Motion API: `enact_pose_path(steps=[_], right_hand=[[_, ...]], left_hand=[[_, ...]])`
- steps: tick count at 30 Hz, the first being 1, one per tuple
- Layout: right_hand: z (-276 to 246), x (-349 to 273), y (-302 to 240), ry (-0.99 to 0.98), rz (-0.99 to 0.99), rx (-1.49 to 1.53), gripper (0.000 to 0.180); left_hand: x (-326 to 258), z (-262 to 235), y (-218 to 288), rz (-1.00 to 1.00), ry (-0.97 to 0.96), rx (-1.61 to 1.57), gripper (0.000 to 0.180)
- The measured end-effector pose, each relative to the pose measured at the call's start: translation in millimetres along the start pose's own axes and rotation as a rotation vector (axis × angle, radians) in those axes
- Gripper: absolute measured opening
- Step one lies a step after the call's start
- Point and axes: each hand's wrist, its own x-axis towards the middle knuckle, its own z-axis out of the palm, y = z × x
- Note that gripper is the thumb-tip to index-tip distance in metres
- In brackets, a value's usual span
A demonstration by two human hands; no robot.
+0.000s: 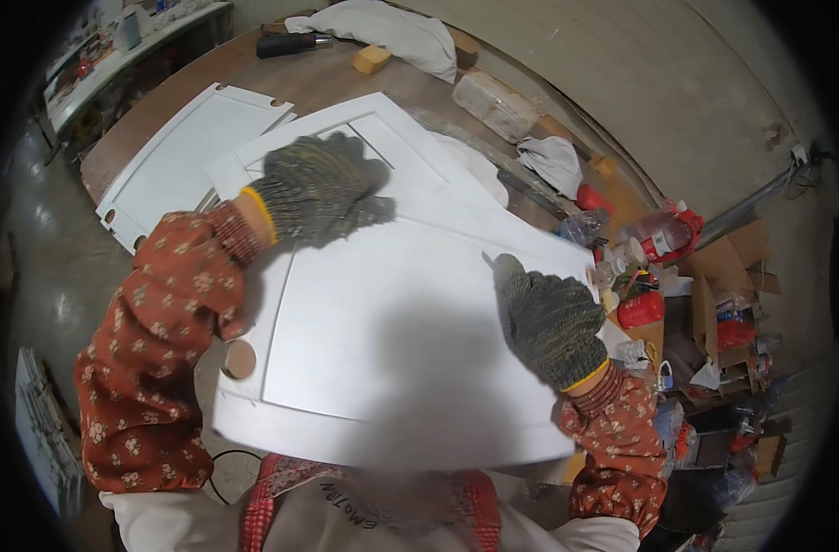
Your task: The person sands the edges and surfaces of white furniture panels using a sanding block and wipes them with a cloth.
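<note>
A large white panel [346,304] with a curved outline and shallow grooves lies in front of me, with a round hole near its lower left corner. My left hand [323,189], in a dark grey-green knit glove with a yellow cuff edge, is over the panel's upper part with its fingers apart, holding nothing. My right hand [553,322], gloved the same way, rests at the panel's right side with its fingers mostly curled. A small thin tip shows beside its foremost finger; what it belongs to is hidden.
A second white panel [185,152] lies partly under the first on the brown table. Along the back are a black-handled tool [290,44], a yellow block [371,60] and white cloth [382,32]. Bottles, a red container [640,310] and cardboard boxes [728,267] crowd the right side.
</note>
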Motion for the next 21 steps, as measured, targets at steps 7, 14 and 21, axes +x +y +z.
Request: enact_pose_path(steps=[7, 14, 21], right_hand=[[-4.8, 45.9, -5.8, 0.143, -0.117, 0.448, 0.017], [16.8, 59.8, -22.3, 0.293, -0.021, 0.516, 0.011], [9.7, 57.6, -28.9, 0.110, 0.199, 0.856, 0.020]], left_hand=[[-62.8, 8.4, -2.0, -0.144, 0.246, 0.018, 0.040], [-78.9, 10.4, 12.3, 0.293, 0.329, -0.127, 0.029], [-81.5, -21.9, -6.7, 0.685, 0.053, 0.105, 0.023]])
